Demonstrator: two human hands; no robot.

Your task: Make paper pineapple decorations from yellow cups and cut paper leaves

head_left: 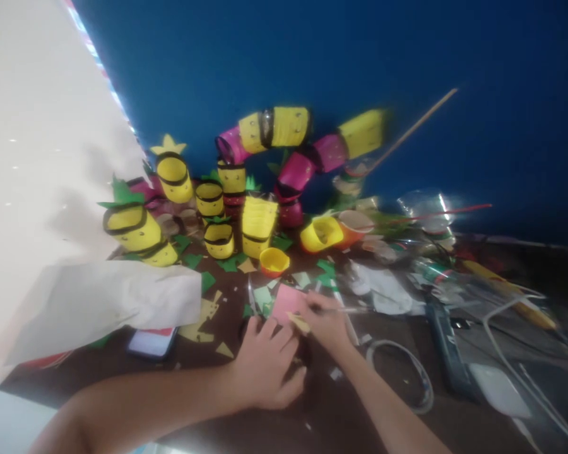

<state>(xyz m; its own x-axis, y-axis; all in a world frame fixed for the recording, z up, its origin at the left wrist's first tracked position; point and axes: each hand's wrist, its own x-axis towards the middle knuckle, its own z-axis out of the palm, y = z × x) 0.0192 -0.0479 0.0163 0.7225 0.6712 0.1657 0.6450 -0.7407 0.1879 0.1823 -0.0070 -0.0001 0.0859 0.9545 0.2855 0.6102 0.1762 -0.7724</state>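
In the head view, the one view there is, both hands meet at lower centre of the frame over a dark tabletop strewn with paper scraps. The left hand comes in from the lower left and lies palm down, its fingers spread and pointing up the frame toward a small pink sheet. It seems to press flat on the tabletop just below that sheet, closed on nothing that I can see.

The right hand enters from the lower right and sits just right of the left, the two nearly touching. Its grip is closed on a thin pen-like tool, whose long axis runs almost level, trailing off to the right of the frame while its tip end points left to the pink sheet. A small yellow scrap lies between the two hands at the sheet's lower edge; whether the right fingers pinch it or it merely lies there, I cannot tell through the blur.

So the pink sheet lies just up-frame from both hands, and the right hand is the nearer, its fingertips at the sheet's right corner.

Beyond, in the upper middle, stand yellow paper cups banded in black, with pink cups stacked in an arch among them. Green paper cuttings litter the base. A phone lies at lower left, beneath a white sheet.
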